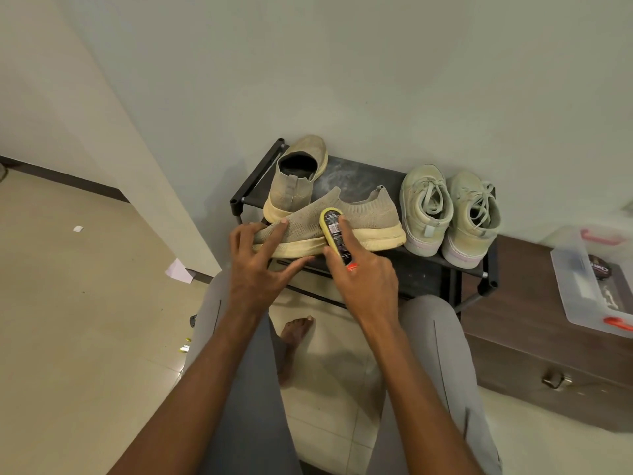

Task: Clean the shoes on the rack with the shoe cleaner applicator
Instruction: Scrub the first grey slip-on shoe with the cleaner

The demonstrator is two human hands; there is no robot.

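Observation:
A beige knit slip-on shoe (363, 217) lies sideways at the front of the black shoe rack (356, 176), toe to the left. My left hand (260, 265) holds its toe, fingers spread over the upper and under the cream sole. My right hand (363, 279) grips the shoe cleaner applicator (335, 231), a yellow-edged black tube with an orange cap end, and presses its tip against the shoe's side. The matching slip-on (298, 173) stands behind, heel toward me. A pair of pale laced sneakers (448, 214) sits at the rack's right end.
A brown wooden cabinet (534, 337) stands right of the rack with a clear plastic box (596, 279) on top. The wall is directly behind the rack. My knees and a bare foot (294, 337) are below. Paper scraps (178, 270) lie on the tiled floor at left.

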